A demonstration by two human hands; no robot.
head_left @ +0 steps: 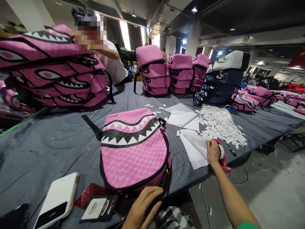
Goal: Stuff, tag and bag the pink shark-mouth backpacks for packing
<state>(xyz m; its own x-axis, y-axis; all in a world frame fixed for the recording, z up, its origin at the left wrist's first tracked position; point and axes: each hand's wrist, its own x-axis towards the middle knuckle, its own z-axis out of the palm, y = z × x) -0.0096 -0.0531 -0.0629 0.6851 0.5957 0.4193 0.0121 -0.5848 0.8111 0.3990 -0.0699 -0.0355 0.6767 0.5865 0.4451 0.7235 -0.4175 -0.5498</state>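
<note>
A pink checkered backpack [135, 162] with a black-and-white shark-mouth print lies flat on the grey-clothed table in front of me. My left hand [145, 205] rests by its near edge, fingers stretched out and holding nothing. Off to the right, my right hand [213, 152] is at a red tape dispenser [223, 163] with a white roll [221, 152]. Its fingers are pinched together at the dispenser's left end; what is between them is hidden. White paper sheets [194, 151] lie beside that hand. A black tag with a white barcode label [96, 207] lies below the backpack.
A white power bank [58, 197] and a dark phone [14, 218] lie at the near left. Many small white labels [219, 124] are heaped near a black pen [231, 150]. Stacked pink backpacks [71, 81] and dark ones [220, 82] stand behind. A person [111, 60] handles the left stack.
</note>
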